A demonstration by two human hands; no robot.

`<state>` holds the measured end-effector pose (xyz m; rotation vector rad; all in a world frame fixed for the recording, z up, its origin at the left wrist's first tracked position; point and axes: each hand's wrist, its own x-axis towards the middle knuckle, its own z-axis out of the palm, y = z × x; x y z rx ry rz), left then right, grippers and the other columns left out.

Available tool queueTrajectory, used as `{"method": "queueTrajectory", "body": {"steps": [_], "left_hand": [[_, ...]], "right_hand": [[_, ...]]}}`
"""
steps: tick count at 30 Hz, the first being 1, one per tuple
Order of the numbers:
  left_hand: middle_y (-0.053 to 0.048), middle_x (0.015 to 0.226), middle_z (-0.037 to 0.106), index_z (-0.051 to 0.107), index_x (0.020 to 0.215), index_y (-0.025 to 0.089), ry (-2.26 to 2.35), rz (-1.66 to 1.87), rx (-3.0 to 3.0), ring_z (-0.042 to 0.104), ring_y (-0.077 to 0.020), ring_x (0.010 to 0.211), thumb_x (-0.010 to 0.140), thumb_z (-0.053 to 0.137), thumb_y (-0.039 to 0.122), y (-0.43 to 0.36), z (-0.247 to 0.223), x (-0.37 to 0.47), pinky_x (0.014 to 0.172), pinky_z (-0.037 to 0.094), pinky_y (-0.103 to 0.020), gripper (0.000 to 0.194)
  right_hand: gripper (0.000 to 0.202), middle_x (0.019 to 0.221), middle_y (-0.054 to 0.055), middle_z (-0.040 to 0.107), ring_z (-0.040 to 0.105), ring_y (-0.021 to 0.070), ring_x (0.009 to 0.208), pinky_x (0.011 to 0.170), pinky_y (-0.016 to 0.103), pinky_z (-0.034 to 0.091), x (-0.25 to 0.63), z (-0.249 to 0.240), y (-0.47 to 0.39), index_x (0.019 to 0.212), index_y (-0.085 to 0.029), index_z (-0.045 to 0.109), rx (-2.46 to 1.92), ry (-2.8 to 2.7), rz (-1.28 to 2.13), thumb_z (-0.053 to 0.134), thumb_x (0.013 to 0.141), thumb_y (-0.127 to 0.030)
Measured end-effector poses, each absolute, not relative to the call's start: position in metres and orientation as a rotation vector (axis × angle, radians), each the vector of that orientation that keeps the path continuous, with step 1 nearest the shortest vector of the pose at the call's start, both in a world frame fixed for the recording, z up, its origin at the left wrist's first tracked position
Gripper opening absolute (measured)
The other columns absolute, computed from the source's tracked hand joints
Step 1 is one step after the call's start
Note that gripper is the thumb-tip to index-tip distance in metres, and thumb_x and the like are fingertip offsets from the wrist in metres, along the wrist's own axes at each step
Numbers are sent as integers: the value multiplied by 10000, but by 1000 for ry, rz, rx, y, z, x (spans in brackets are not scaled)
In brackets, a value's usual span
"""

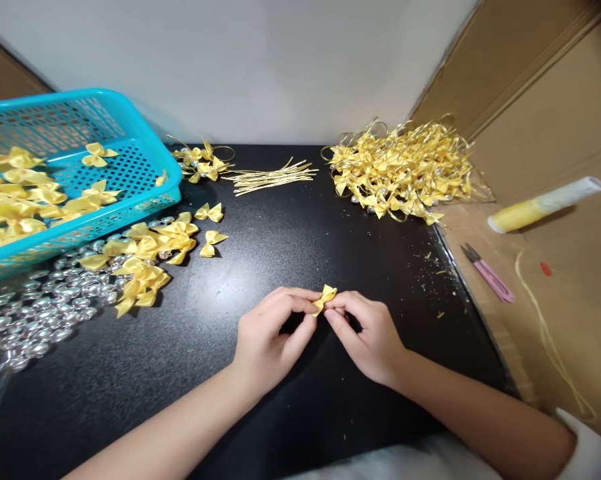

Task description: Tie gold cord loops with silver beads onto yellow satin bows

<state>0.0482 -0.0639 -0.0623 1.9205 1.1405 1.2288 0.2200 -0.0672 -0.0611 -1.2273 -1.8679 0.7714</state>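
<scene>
A small yellow ribbon bow [325, 298] is held over the black table [220, 353] between both hands. My left hand [280, 327] pinches its left side with thumb and fingertips. From the right, my right hand [365, 327] closes its fingertips on the bow's other side. Whether a smaller part is hidden between the fingers cannot be made out. Two loose yellow bows [211, 244] lie farther up and left on the table, near a heap of bows [143, 280] beside many silver beads [45, 313].
A turquoise basket [173, 190] holding yellow bows stands at left. Gold strips [275, 177] and a pile of finished-looking bows with gold loops [405, 167] lie at the back. Pink-handled snips [493, 277], a yellow-white tube [545, 204] and string [545, 333] are at right.
</scene>
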Motion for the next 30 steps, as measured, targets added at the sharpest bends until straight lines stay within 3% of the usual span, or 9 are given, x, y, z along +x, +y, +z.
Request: {"method": "queueTrajectory", "body": {"steps": [9, 15, 18, 24, 30], "left_hand": [[1, 679, 669, 590, 756, 165, 1268, 1097, 1281, 614, -99, 592, 801, 661, 171, -59, -63, 50, 560, 499, -197, 84], [-7, 701, 660, 618, 804, 160, 1209, 1042, 1301, 593, -94, 592, 809, 649, 185, -58, -61, 51, 557, 489, -198, 40], [-4, 688, 654, 632, 798, 158, 1208, 1024, 1324, 592, -92, 596, 808, 652, 192, -58, -61, 50, 555, 491, -189, 41], [-8, 664, 659, 650, 777, 154, 1217, 977, 1407, 594, -101, 575, 799, 661, 198, -58, -60, 50, 535, 493, -196, 51], [-6, 700, 678, 675, 822, 165, 1201, 971, 1492, 598, -99, 590, 792, 663, 162, -58, -62, 50, 543, 492, -193, 32]], "right_hand": [[142, 521, -42, 568, 531, 102, 481, 542, 235, 462, 224, -56, -65, 708, -192, 659, -1316, -1863, 747, 590, 815, -130], [96, 635, -1, 687, 625, 144, 586, 594, 281, 499, 231, -55, -59, 780, -216, 721, -1315, -1603, 916, 644, 796, -160], [88, 660, 5, 669, 618, 149, 629, 626, 296, 492, 233, -56, -57, 724, -212, 690, -1295, -1575, 921, 664, 778, -148], [205, 948, 58, 565, 570, 191, 908, 827, 374, 465, 236, -56, -54, 605, -186, 573, -1267, -1664, 952, 593, 804, -144], [290, 940, 54, 536, 547, 184, 890, 795, 357, 460, 235, -55, -52, 517, -169, 472, -1206, -1721, 1070, 569, 785, -116]]}}
